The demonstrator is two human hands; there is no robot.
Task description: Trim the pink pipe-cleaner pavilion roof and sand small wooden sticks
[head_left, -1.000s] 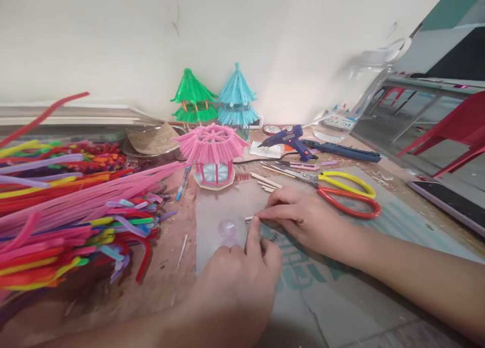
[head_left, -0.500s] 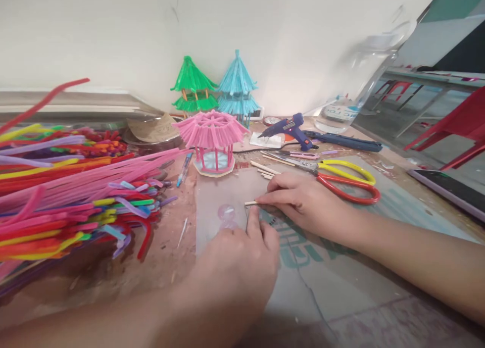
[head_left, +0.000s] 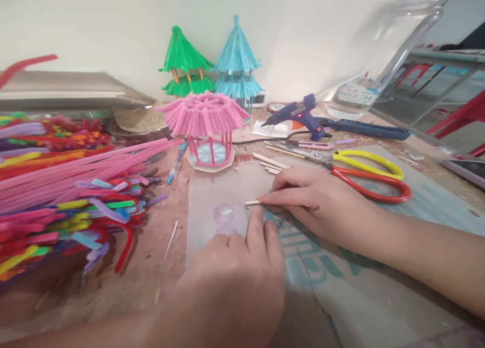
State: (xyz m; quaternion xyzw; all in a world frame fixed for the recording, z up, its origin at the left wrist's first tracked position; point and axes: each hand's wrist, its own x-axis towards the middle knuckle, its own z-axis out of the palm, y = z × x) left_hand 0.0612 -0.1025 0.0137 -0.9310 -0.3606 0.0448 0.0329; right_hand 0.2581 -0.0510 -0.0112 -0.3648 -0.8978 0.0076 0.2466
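My right hand (head_left: 318, 201) lies on the table and pinches a thin wooden stick (head_left: 251, 202) between thumb and fingers, its tip poking out to the left. My left hand (head_left: 235, 282) sits just in front, fingers curled, with one finger pressing down beside the stick on a clear plastic sheet (head_left: 223, 191). What the left fingers grip, if anything, is hidden. A pale pink blob (head_left: 223, 217) lies on the sheet just left of the stick. A pink pavilion model (head_left: 206, 131) stands behind the sheet.
A large heap of coloured pipe cleaners (head_left: 64, 186) fills the left. Green (head_left: 182, 62) and blue (head_left: 237, 60) pavilion models stand by the wall. A blue glue gun (head_left: 301, 118), red-and-yellow scissors (head_left: 359, 171), loose sticks (head_left: 271, 163), a pen (head_left: 176, 163) and a clear jug (head_left: 382, 60) lie right.
The camera has dipped and moved closer, so everything looks larger and higher. Both hands stay on the stick at the same spot on the sheet.
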